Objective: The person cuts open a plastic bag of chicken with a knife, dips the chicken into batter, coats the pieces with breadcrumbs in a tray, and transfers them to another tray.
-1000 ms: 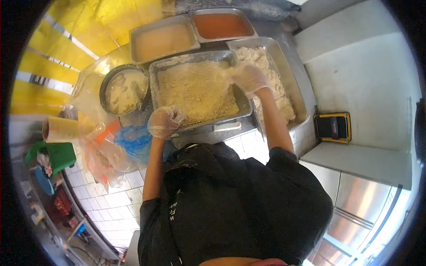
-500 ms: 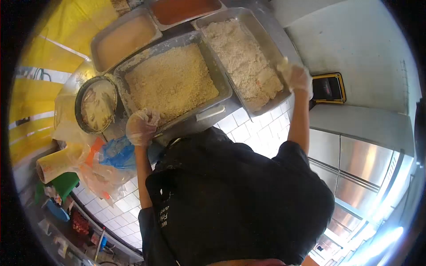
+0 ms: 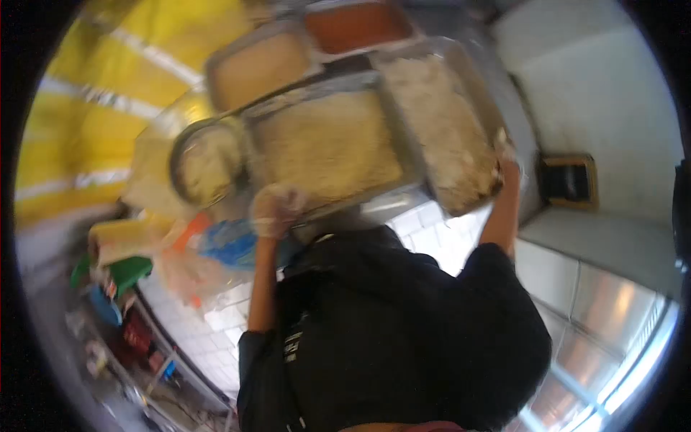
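Observation:
Blur softens the whole head view. My left hand (image 3: pixel 277 210), in a clear plastic glove, is at the near left corner of a metal tray (image 3: pixel 327 209) filled with yellowish crumbs (image 3: pixel 331 147). Its fingers are smeared, so its grip does not show. At the right rim of a longer tray (image 3: pixel 471 72) of pale flour (image 3: pixel 435 119) is my right hand (image 3: pixel 506 155), also gloved. Something pale shows at its fingertips; whether that is food or glove I cannot make out. Left of the crumbs stands a round dark-rimmed bowl (image 3: pixel 209 162) with pale, wet-looking contents.
Farther back are a tray of beige powder (image 3: pixel 263 72) and one of orange-red powder (image 3: pixel 360 27). Plastic bags, one blue (image 3: pixel 229 243), hang at left beside a yellowish roll (image 3: pixel 119 240). A yellow-framed dark device (image 3: pixel 568 180) is by the right wall; steel cabinets (image 3: pixel 604 281) stand below it.
The view has shifted, so everything appears farther right and blurrier. My right hand has moved nearer along the flour tray's right rim. My left hand stays by the crumb tray's corner.

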Available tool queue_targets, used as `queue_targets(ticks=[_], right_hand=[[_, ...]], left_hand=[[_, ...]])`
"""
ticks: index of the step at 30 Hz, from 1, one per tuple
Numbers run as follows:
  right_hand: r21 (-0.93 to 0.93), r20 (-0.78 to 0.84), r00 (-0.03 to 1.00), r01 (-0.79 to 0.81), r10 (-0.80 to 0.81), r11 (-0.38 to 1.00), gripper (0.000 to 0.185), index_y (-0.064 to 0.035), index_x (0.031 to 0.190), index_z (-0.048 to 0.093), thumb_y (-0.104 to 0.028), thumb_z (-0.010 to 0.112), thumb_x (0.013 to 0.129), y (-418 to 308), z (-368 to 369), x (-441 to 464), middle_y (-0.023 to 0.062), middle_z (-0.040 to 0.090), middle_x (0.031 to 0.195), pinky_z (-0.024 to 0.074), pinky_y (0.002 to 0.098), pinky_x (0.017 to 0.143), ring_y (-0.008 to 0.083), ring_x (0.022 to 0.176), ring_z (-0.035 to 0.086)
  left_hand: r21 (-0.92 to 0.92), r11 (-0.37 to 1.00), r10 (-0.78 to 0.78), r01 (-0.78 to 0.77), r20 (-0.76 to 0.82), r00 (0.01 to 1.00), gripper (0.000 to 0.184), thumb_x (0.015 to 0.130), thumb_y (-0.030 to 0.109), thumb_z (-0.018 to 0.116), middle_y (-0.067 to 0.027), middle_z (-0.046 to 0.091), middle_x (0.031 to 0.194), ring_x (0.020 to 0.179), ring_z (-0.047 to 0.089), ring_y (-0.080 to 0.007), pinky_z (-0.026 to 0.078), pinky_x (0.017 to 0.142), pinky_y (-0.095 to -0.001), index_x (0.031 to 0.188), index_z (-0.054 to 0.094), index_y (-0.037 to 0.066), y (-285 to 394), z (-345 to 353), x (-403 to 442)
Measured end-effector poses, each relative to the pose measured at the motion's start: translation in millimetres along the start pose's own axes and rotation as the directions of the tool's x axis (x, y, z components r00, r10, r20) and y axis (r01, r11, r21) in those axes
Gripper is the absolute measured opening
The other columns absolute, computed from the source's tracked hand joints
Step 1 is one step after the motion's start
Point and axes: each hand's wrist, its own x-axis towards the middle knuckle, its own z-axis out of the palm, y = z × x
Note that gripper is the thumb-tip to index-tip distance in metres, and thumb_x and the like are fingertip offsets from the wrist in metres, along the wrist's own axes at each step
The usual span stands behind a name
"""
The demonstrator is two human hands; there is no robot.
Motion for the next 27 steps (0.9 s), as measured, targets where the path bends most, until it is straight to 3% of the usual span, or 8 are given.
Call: queue_targets(ticks=[3, 8, 9, 12, 16, 18, 23, 27], right_hand=[[0.063, 0.044, 0.998, -0.049, 0.046, 0.997, 0.024, -0.0043, 0.095, 0.066, -0.026, 0.064, 0.087, -32, 22, 3, 0.0182, 0.066, 0.079, 0.0502, 0.0432, 0.063, 0.0332, 0.066, 0.062], [0.241, -0.08, 0.996, -0.006, 0.026, 0.97, 0.034, -0.0032, 0.083, 0.065, -0.035, 0.058, 0.093, -103, -71, 46, 0.0174, 0.064, 0.071, 0.0495, 0.0421, 0.056, 0.0296, 0.059, 0.061], [0.291, -0.126, 0.991, 0.07, -0.035, 0.954, 0.037, -0.003, 0.081, 0.065, -0.036, 0.057, 0.094, -131, -89, 49, 0.0173, 0.063, 0.069, 0.0494, 0.0419, 0.055, 0.0289, 0.058, 0.061], [0.337, -0.177, 0.945, 0.32, -0.274, 0.886, 0.047, -0.0023, 0.074, 0.064, -0.041, 0.054, 0.097, -234, -112, 37, 0.0169, 0.062, 0.064, 0.0489, 0.0413, 0.051, 0.0267, 0.054, 0.06], [0.145, -0.071, 0.858, 0.513, -0.508, 0.846, 0.054, 0.0012, 0.071, 0.066, -0.045, 0.053, 0.098, -339, -95, 0, 0.0216, 0.063, 0.065, 0.0526, 0.0448, 0.055, 0.0314, 0.059, 0.066], [0.503, -0.206, 0.948, 0.315, -0.242, 0.805, 0.056, 0.0042, 0.073, 0.068, -0.046, 0.055, 0.095, -351, -97, -25, 0.026, 0.065, 0.073, 0.0538, 0.0493, 0.07, 0.0406, 0.077, 0.069], [0.512, -0.135, 0.959, 0.283, -0.249, 0.811, 0.055, 0.0016, 0.074, 0.069, -0.048, 0.056, 0.093, -345, -104, -22, 0.0248, 0.068, 0.081, 0.0525, 0.0506, 0.077, 0.0433, 0.084, 0.067], [0.552, -0.177, 0.969, 0.243, -0.173, 0.798, 0.054, -0.0013, 0.074, 0.07, -0.05, 0.056, 0.093, -340, -94, -29, 0.0222, 0.069, 0.082, 0.0529, 0.0493, 0.077, 0.0413, 0.083, 0.067]], left_hand=[[-0.049, 0.998, 0.034, -0.044, -0.176, 0.984, 0.027, 0.089, 0.032, 0.066, -0.0176, 0.063, 0.074, 0.071, 0.061, -0.0358, 0.046, 0.065, -0.0473, 0.08, 0.067, 0.007, -25, 27, -12], [-0.674, 0.73, -0.185, -0.114, -0.355, 0.916, 0.026, 0.082, 0.027, 0.079, -0.008, 0.065, 0.069, 0.062, 0.06, -0.0222, 0.045, 0.057, -0.0368, 0.074, 0.065, 0.006, -5, -80, -20], [-0.335, 0.942, -0.176, 0.003, -0.485, 0.857, 0.03, 0.085, 0.034, 0.073, -0.0111, 0.065, 0.068, 0.062, 0.062, -0.0261, 0.047, 0.057, -0.0386, 0.074, 0.066, 0.008, -20, -91, -25], [0.013, 0.899, -0.403, 0.437, -0.365, 0.839, 0.038, 0.089, 0.046, 0.066, -0.0163, 0.07, 0.079, 0.076, 0.069, -0.0312, 0.052, 0.065, -0.0423, 0.078, 0.071, 0.01, -81, -149, 1], [0.191, 0.938, -0.258, 0.289, -0.171, 0.951, 0.038, 0.089, 0.045, 0.062, -0.0156, 0.071, 0.103, 0.097, 0.069, -0.0311, 0.053, 0.081, -0.0452, 0.101, 0.071, 0.01, -185, -134, 62], [0.331, 0.937, -0.088, 0.109, -0.077, 0.993, 0.043, 0.089, 0.045, 0.062, -0.0145, 0.07, 0.118, 0.108, 0.067, -0.029, 0.053, 0.087, -0.0445, 0.112, 0.068, 0.008, -208, -108, 77], [0.289, 0.858, -0.423, 0.426, -0.074, 0.903, 0.05, 0.081, 0.026, 0.072, -0.0219, 0.064, 0.127, 0.118, 0.062, -0.0378, 0.05, 0.099, -0.0434, 0.126, 0.059, 0.009, -194, -97, 81], [0.257, 0.947, -0.207, 0.194, 0.022, 0.978, 0.066, 0.076, 0.022, 0.074, -0.0248, 0.062, 0.13, 0.121, 0.061, -0.0383, 0.049, 0.101, -0.0435, 0.137, 0.053, 0.009, -229, -93, 91]])
